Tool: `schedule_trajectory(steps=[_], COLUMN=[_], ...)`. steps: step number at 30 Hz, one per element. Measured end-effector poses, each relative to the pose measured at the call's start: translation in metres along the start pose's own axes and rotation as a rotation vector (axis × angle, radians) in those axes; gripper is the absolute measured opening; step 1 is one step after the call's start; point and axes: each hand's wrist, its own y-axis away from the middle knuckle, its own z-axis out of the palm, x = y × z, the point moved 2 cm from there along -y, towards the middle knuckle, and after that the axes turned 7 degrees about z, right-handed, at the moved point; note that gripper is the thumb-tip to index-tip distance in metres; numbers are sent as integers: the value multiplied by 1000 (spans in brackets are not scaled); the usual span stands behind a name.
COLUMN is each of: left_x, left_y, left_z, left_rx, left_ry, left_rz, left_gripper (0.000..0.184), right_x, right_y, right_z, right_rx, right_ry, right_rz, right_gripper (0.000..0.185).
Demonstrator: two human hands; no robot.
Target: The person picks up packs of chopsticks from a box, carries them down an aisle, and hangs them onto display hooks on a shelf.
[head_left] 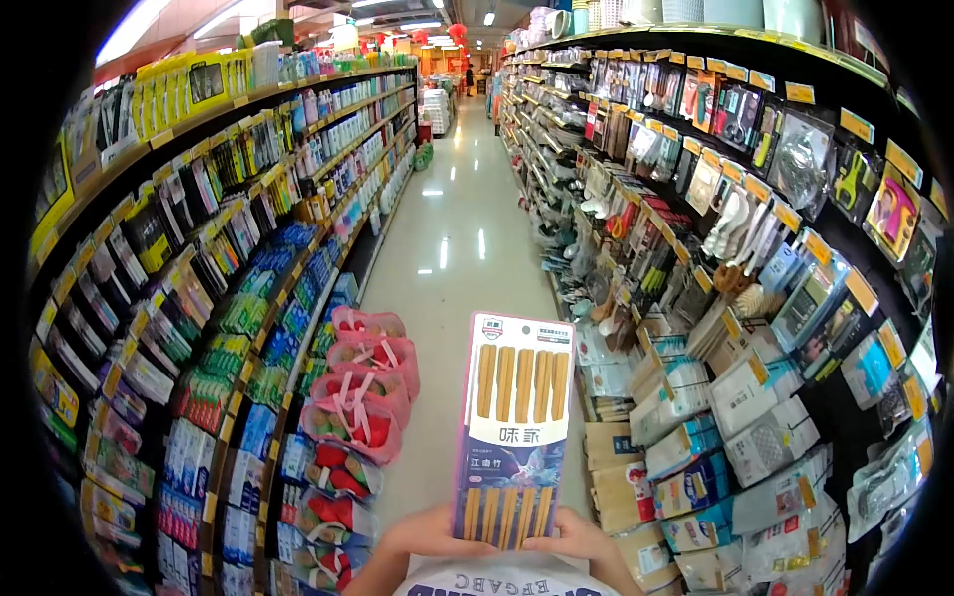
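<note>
A flat, upright pack of chopsticks (pixel 515 437) stands in front of me, its printed face turned my way. Wooden sticks show through windows at its top and bottom, with a white band and a dark blue printed panel between. My left hand (pixel 435 533) grips the lower left edge of the pack. At the lower right corner, my right hand (pixel 576 537) is closed on it too, thumb on the front. The fingers behind the pack are hidden.
Shelves of toothbrushes and toothpaste boxes (pixel 214 368) line the left side. Pink mesh bags (pixel 363 382) jut into the aisle from the lower left. Kitchen tools (pixel 735 223) and packaged goods (pixel 755 397) hang on the right. A shiny floor (pixel 452 199) runs ahead between them.
</note>
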Motion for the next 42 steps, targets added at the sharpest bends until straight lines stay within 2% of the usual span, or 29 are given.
schedule_trajectory(steps=[2, 4, 6, 9, 14, 16, 18, 22, 28, 30, 32, 34, 36, 37, 38, 40, 42], left_x=[0, -3, -9, -20, -33, -35, -28, -10, -9, -8, -3, 0, -5, -8, -10, -14, -25], left_y=[0, -1, 1, 5, -17, -33, -55, -108, -183, -212, -234, -253, -269, -277, -286, -304, -317], left_z=[-22, -39, -53, -68, -102, -116, -131, -157, -189, -195, -204, -208, -212, -214, -217, -226, -240], left_rx=[-3, -3, 64, 154, 185, 176, 199, 252, 262, 294, 330, 300, 277, 252, 224, 184, 144], left_ry=[-9, -6, 88, 156, 224, 186, 156, 52, 7, 3, 10, -44, 41, 133, 220, 243, 224], left_rz=[29, 70, 3, -62, -106, -120, -71, -18, -36, 2, 28, -39, -23, -44, -66, -67, -56], left_gripper=[43, 43, 43, 45, 47, 47, 46, 44, 43, 43, 42, 42, 43, 44, 45, 45, 44], right_x=[-6, -18, -9, 4, 15, 7, -11, -8, -27, -33, -34, -36, -44, -37, -32, -25, -27], right_y=[-24, -42, -57, -84, -128, -145, -160, -195, -237, -248, -259, -258, -258, -257, -256, -260, -268], right_z=[-4, -1, 0, -5, -36, -53, -73, -130, -217, -244, -268, -286, -301, -305, -311, -322, -332], right_rx=[34, 2, 8, -126, -173, -169, -142, -238, -251, -225, -233, -246, -219, -201, -196, -170, -155], right_ry=[252, 165, 0, -46, 17, 85, -37, -34, 144, 195, 207, 221, 268, 142, 157, -18, -34], right_rz=[-132, -95, 88, 163, 209, 195, 118, 134, 16, -84, -82, -55, -89, -32, -24, 82, 92], right_gripper=[35, 36, 37, 38, 38, 38, 37, 37, 38, 36, 35, 34, 33, 33, 33, 33, 32])
